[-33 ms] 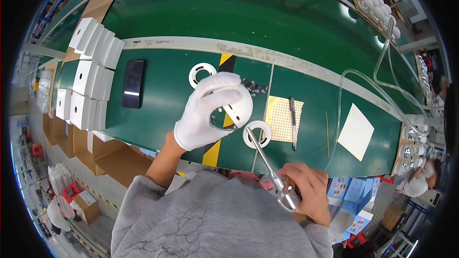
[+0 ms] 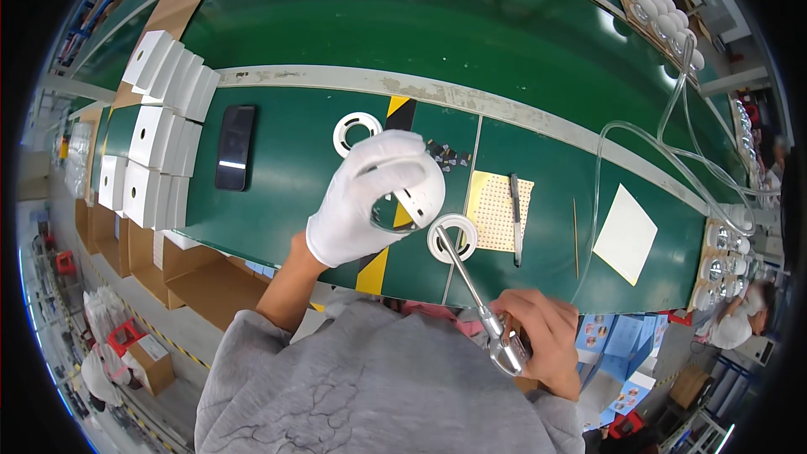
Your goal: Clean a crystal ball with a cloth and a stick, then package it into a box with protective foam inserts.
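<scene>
My left hand (image 2: pixel 353 197), in a white glove, is closed around a rounded white device (image 2: pixel 430 192) with a clear dome facing down and left. Small dark slots show on its white band. A long-nozzled metal air blow gun (image 2: pixel 472 296) is gripped in my bare right hand (image 2: pixel 545 335), close to my body. The nozzle points up and left, its tip over a white ring (image 2: pixel 471 240) on the bench, just below the device. I cannot tell whether the tip touches the ring. Another white ring (image 2: pixel 340 134) lies beyond my left hand.
Small black parts (image 2: pixel 451 154) lie right of the device. A dotted yellowish sheet (image 2: pixel 489 210), a pen (image 2: pixel 515 219), a thin rod (image 2: pixel 576 235) and a white card (image 2: pixel 625 235) are farther right, near clear tubing (image 2: pixel 598 160). Leftward are a phone (image 2: pixel 235 147) and stacked white boxes (image 2: pixel 151 139).
</scene>
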Available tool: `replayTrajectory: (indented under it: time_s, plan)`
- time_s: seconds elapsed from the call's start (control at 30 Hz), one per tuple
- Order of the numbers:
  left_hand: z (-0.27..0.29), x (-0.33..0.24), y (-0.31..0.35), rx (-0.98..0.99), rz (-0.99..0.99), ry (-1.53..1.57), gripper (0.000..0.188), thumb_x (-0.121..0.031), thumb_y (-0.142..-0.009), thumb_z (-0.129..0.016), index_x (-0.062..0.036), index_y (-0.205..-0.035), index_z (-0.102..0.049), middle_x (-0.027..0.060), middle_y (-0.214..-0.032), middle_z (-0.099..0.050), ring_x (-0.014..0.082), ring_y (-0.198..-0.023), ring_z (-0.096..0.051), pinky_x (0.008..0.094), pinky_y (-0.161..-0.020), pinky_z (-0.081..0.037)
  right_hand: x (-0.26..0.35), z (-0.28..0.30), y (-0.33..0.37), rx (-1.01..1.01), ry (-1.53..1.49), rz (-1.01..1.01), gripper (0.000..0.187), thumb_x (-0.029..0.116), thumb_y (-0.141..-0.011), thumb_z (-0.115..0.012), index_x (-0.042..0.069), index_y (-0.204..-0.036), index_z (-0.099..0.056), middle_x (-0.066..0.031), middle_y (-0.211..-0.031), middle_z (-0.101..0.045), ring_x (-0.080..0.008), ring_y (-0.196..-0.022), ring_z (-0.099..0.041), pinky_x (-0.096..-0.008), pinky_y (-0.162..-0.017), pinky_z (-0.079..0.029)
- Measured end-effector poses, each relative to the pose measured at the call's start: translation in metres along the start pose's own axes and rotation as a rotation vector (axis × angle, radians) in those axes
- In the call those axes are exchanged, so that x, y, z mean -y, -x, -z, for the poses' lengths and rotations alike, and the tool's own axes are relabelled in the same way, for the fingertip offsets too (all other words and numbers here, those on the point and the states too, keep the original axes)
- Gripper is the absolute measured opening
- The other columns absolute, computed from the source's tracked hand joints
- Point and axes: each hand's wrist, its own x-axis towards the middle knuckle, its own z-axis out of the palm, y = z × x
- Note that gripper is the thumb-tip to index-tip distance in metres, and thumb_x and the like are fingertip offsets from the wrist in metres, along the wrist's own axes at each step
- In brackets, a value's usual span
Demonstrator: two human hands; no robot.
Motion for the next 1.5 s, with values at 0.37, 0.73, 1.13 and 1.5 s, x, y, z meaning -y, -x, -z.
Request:
replayTrajectory:
  time_s: [0.37,0.73,1.13,1.5]
  plan:
    - [0.001,-0.012,-0.002,0.074,-0.032,0.136,0.060,0.003,-0.058,-0.086,-0.0030,-0.111,-0.060,0.0173,-0.117,-0.061,0.0389,-0.107,-0.061,0.0430,-0.090,-0.053,0.000,-0.001,0.001,0.021,-0.004,0.045,0.031,0.001,-0.064,-0.075,0.003,-0.094,-0.065,-0.0065,-0.084,-0.068,-0.0196,-0.060,-0.065,-0.0300,-0.052,-0.052]
    - [0.002,0.000,0.014,0.157,-0.124,0.056,0.067,0.002,-0.059,-0.083,-0.0051,-0.119,-0.055,0.0177,-0.114,-0.061,0.0396,-0.106,-0.061,0.0444,-0.091,-0.053,0.006,-0.001,0.000,0.026,0.009,0.053,0.028,0.002,-0.066,-0.074,0.001,-0.093,-0.064,-0.0063,-0.084,-0.067,-0.0181,-0.061,-0.066,-0.0285,-0.054,-0.052]
    - [0.007,-0.003,0.022,0.185,-0.141,0.004,0.057,0.000,-0.064,-0.078,-0.0053,-0.116,-0.055,0.0174,-0.110,-0.062,0.0405,-0.099,-0.064,0.0473,-0.086,-0.055,0.007,-0.004,0.001,0.064,-0.044,0.015,0.029,0.000,-0.064,-0.071,0.002,-0.092,-0.065,-0.0059,-0.083,-0.067,-0.0152,-0.057,-0.062,-0.0273,-0.052,-0.045]
    - [0.007,-0.004,0.025,0.191,-0.085,0.037,0.068,0.004,-0.057,-0.083,-0.0073,-0.118,-0.056,0.0178,-0.122,-0.058,0.0405,-0.108,-0.061,0.0469,-0.090,-0.053,0.003,-0.002,0.004,0.039,-0.052,-0.019,0.029,0.001,-0.064,-0.073,0.003,-0.092,-0.065,-0.0067,-0.081,-0.067,-0.0164,-0.061,-0.063,-0.0281,-0.055,-0.046]
